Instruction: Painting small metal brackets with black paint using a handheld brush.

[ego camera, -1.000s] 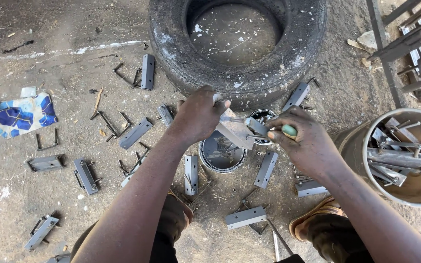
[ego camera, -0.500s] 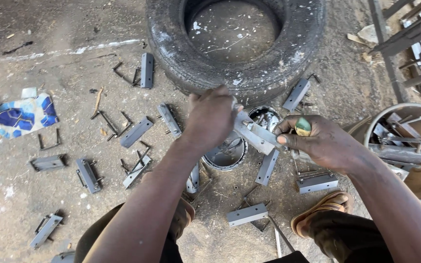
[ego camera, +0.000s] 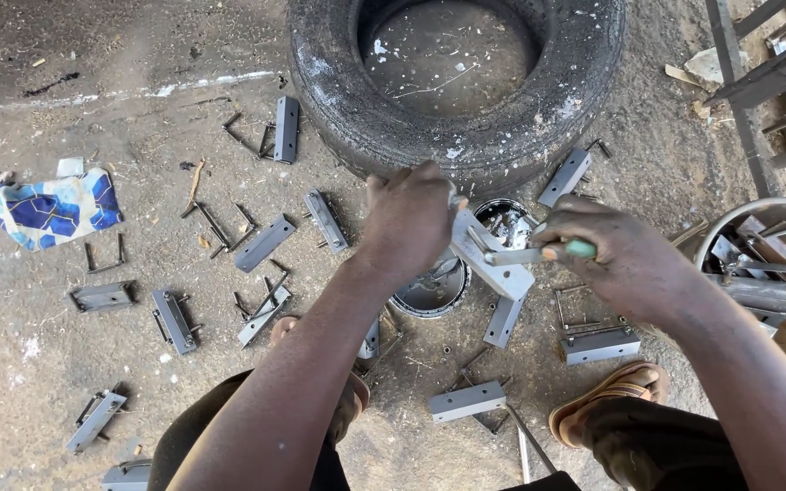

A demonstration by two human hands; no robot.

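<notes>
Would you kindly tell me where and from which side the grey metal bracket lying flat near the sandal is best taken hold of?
Grip the grey metal bracket across its two long edges, near the middle, coming straight down from above. It lies flat on the sandy ground with its broad face up, so the narrow width suits a pinch. A thin rod lies close along its lower edge, so the upper edge looks easier to reach.

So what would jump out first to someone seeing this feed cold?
Probably the big worn tyre lying flat at top centre. Just below it, the left hand grips a flat grey metal piece while the right hand works a green-handled tool against it. Similar grey metal brackets lie scattered over the dirt floor, with a blue patterned cloth at far left.
</notes>
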